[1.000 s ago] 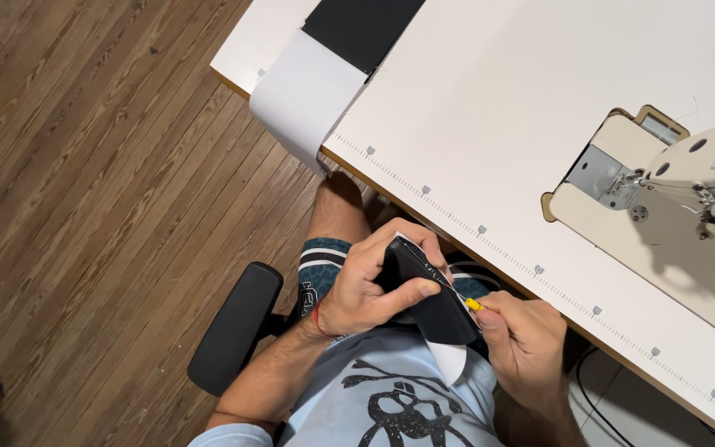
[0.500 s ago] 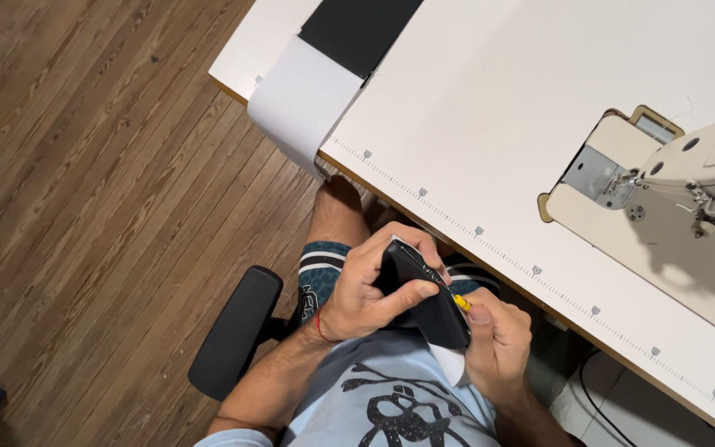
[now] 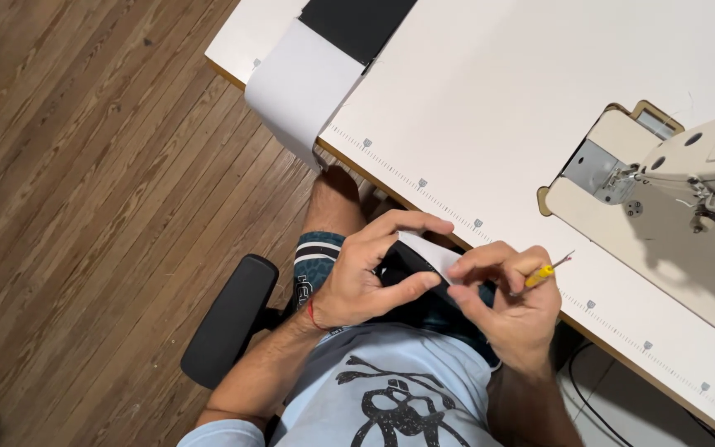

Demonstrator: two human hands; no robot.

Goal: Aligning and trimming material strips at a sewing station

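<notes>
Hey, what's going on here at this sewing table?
A seated person holds a small black and white fabric piece over their lap with both hands. The left hand grips it, while the right hand pinches its edge and also holds a yellow-handled seam ripper. A cream sewing machine sits untouched on the white table.

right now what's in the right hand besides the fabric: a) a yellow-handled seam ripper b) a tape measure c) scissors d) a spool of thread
a: the right hand grips a yellow-handled seam ripper whose metal tip pokes out past the fingers, while both hands pinch the black and white fabric piece at the table edge.
</notes>
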